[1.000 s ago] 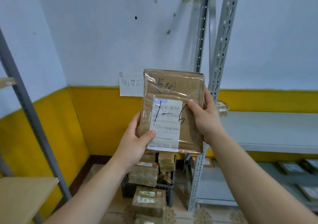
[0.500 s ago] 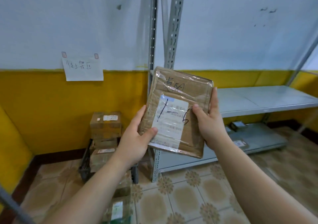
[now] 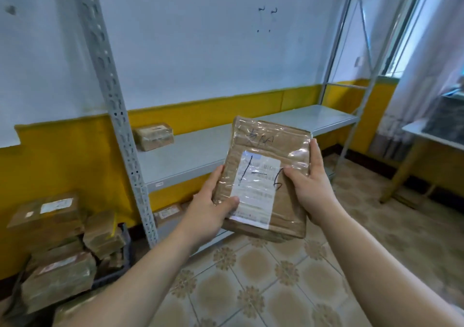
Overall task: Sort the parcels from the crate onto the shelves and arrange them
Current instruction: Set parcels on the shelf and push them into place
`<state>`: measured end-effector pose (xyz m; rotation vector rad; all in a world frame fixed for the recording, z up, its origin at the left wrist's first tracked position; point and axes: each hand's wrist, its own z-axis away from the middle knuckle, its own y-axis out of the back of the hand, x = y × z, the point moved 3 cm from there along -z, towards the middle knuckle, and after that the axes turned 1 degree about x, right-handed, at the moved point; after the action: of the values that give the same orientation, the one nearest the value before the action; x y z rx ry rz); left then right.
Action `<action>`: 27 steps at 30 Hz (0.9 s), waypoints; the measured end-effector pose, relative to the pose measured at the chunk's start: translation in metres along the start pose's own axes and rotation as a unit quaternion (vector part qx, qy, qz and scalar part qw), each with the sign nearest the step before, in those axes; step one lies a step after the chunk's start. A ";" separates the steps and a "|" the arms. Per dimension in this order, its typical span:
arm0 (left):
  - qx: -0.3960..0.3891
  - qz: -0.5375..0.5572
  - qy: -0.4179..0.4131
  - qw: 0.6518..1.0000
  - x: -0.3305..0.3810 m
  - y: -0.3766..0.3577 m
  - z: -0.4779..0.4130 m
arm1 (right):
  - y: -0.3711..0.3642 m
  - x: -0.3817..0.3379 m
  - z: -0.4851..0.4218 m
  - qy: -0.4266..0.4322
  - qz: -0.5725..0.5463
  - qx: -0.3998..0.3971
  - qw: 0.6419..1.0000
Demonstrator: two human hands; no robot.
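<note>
Head view turned right, parcel (image 3: 265, 179) still held, shelf (image 3: 200, 148) closer

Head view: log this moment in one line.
hands: left hand and right hand grip parcel | parcel: in air, marked 1-6 | shelf: one small box

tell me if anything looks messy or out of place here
The heap of parcels at lower left overflows the crate: boxes lean at different angles, some seemingly outside it. The lone parcel on the shelf sits slightly askew to its edge. The held parcel, gripped by the left hand and right hand, looks undamaged, only crinkled tape.
</note>
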<state>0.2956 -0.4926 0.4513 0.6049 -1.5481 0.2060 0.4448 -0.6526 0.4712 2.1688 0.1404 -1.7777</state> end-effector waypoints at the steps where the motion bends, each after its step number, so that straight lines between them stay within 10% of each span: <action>1: -0.010 -0.001 0.004 1.000 0.003 -0.023 -0.010 | 0.022 0.007 -0.010 -0.006 0.003 0.007 1.000; 11: -0.096 -0.009 0.051 0.994 0.021 -0.179 -0.095 | 0.160 0.070 -0.088 -0.113 -0.048 0.043 0.992; 27: -0.174 -0.014 0.089 0.981 -0.042 -0.255 -0.312 | 0.167 0.166 -0.278 -0.192 -0.032 0.076 0.978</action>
<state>0.6907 -0.5456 0.3785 0.3218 -1.3606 -0.0326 0.7878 -0.7439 0.3882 1.8873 -0.0196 -2.2715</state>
